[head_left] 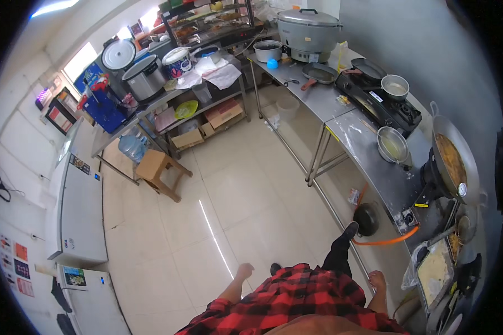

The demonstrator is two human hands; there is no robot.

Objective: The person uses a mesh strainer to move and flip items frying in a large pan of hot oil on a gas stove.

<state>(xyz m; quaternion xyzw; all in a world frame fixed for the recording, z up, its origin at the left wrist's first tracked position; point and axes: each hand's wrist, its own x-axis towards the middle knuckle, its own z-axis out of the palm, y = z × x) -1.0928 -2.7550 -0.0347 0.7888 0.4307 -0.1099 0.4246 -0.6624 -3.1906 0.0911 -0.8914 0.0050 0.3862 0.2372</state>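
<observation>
My left hand (245, 271) hangs beside my checked shirt over the tiled floor, its fingers curled; whether they are fully closed is unclear. On the other side, my right hand (376, 279) hangs low near the steel table's lower rail, fingers also curled, with no object visible in it. At the right, a large wok (465, 167) with brown food or oil sits on a burner, a round thermometer (462, 189) at its rim. A small metal pot (392, 144) stands on the steel table (352, 130). Below the wok lies a tray of pale batter or flour (434, 272).
An orange gas hose (387, 242) and a dark pot (366, 219) are by the table's foot rail. Further back are a portable gas stove (377, 100), a frying pan (320, 74) and a large rice cooker (308, 33). A brown stool (161, 171) and chest freezers (81, 209) stand left.
</observation>
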